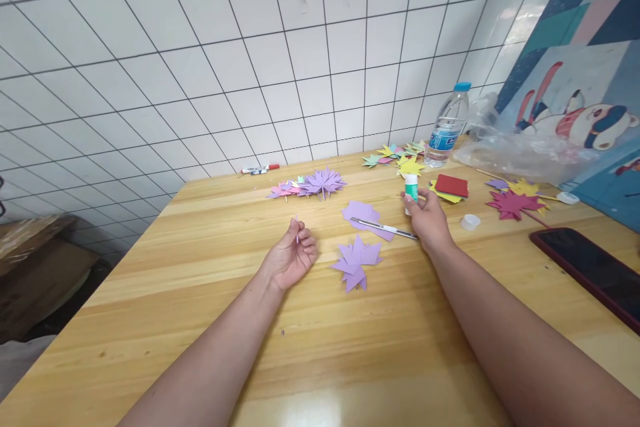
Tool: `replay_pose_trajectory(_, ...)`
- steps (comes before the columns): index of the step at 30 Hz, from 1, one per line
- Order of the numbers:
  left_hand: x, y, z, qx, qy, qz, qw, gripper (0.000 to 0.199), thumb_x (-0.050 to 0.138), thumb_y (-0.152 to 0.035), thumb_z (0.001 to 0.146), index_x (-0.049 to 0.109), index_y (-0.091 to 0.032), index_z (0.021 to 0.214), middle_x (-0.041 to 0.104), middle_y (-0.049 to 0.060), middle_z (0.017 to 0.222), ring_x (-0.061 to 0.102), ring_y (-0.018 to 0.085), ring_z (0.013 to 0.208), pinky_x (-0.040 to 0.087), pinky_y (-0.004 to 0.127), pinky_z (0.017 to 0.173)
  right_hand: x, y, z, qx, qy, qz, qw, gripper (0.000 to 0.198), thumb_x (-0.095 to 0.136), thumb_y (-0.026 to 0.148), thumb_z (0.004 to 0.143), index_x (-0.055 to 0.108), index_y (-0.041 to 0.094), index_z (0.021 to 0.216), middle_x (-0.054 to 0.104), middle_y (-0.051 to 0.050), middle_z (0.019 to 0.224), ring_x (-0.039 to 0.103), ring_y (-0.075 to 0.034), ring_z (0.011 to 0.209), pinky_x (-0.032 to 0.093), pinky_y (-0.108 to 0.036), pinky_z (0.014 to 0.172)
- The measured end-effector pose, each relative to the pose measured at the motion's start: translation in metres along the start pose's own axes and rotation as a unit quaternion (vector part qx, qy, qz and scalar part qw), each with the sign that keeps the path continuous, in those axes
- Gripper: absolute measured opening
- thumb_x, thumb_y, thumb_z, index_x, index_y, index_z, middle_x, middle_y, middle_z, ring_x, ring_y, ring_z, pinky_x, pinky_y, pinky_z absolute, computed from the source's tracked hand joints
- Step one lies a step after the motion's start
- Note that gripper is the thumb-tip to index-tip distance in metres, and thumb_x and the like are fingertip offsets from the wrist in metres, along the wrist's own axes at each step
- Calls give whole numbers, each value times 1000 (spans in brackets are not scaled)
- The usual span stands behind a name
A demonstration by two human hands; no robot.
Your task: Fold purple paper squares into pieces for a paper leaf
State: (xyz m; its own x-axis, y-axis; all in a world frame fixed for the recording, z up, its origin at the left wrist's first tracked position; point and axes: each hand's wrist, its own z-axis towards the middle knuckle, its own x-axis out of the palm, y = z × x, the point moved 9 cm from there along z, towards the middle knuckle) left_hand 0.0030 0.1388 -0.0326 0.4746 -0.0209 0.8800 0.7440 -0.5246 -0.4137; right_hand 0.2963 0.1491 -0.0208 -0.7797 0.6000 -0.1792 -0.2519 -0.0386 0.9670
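Observation:
My left hand [293, 255] is raised over the table, thumb and fingers pinching a small purple paper piece [297, 237] seen nearly edge-on. To the right, my right hand [427, 219] grips a green and white glue stick [411, 185] that stands upright. A white cap [470, 221] lies on the wood beside that hand. Between my hands is a folded purple paper leaf [356, 263] with pointed tips. Just beyond it, a pen [384, 227] rests across flat purple paper [361, 211], its right end near my right hand.
Finished-looking purple leaves [324, 181] and several colourful ones [410, 165] lie at the back. Red paper squares [452, 186], a crimson leaf [517, 205] and a phone [595, 267] are on the right. A water bottle [447, 130] stands near the tiled wall; markers [260, 169] lie back left.

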Motion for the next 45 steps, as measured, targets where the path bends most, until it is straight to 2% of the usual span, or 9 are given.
replay_pose_trajectory(5,-2,0,-1,1,-15,-12,1000,16,68,-31,73,62,-17,76,48,-6,54,45,5,48,37,16,44,-3,-1,-1,23,-7,-15,1000,47,56,48,73,47,21,110,67,-6,91,61,-19,77,44,-34,73)
replay_pose_trajectory(11,2,1,-2,-10,13,-25,1000,17,71,-29,70,62,-17,78,47,-7,53,44,5,48,38,16,46,-15,5,5,-46,-64,-158,984,35,63,37,65,60,23,97,56,-6,104,53,-20,86,39,-35,80)
replay_pose_trajectory(19,7,3,-4,-12,39,-32,999,20,72,-26,69,61,-16,83,48,-7,54,45,5,50,39,16,48,-10,1,8,-24,-28,-188,982,35,60,39,69,53,23,100,64,-1,87,53,-16,63,37,-31,63)
replay_pose_trajectory(27,7,4,-5,-14,34,-13,999,22,71,-28,71,60,-17,86,45,-7,54,45,4,50,37,15,48,-9,8,4,-18,-26,-220,975,38,61,36,65,52,23,100,63,-5,93,55,-24,85,39,-40,76)
replay_pose_trajectory(31,12,9,-7,-22,54,27,998,34,75,-27,66,58,-17,94,42,-7,53,43,5,50,35,15,48,-32,67,-32,-153,-148,-187,959,60,58,23,65,42,21,122,48,-12,123,43,-29,111,33,-44,90)
replay_pose_trajectory(33,15,14,-8,-32,65,75,995,33,77,-25,63,57,-17,89,40,-8,52,41,5,49,33,15,47,-21,95,-56,-223,-79,-111,965,46,49,21,75,45,22,120,54,-10,114,52,-23,98,40,-38,83)
replay_pose_trajectory(37,21,28,-9,-52,89,201,974,36,80,-24,59,53,-18,83,41,-7,53,40,5,48,29,16,47,50,106,-103,-201,260,-62,942,26,48,36,83,63,24,100,65,-5,89,58,-19,77,44,-31,67)
replay_pose_trajectory(42,24,36,-8,-37,98,322,941,44,81,-23,55,47,-19,83,51,-6,59,45,5,48,28,16,47,95,71,-126,-25,384,22,923,29,59,47,74,67,19,81,66,-3,73,57,-15,62,43,-26,55)
replay_pose_trajectory(45,25,38,-9,-29,95,361,927,44,81,-20,56,44,-20,82,54,-6,60,47,5,47,27,15,45,103,60,-129,39,395,58,916,28,67,45,66,63,18,68,62,0,62,53,-12,54,40,-23,48)
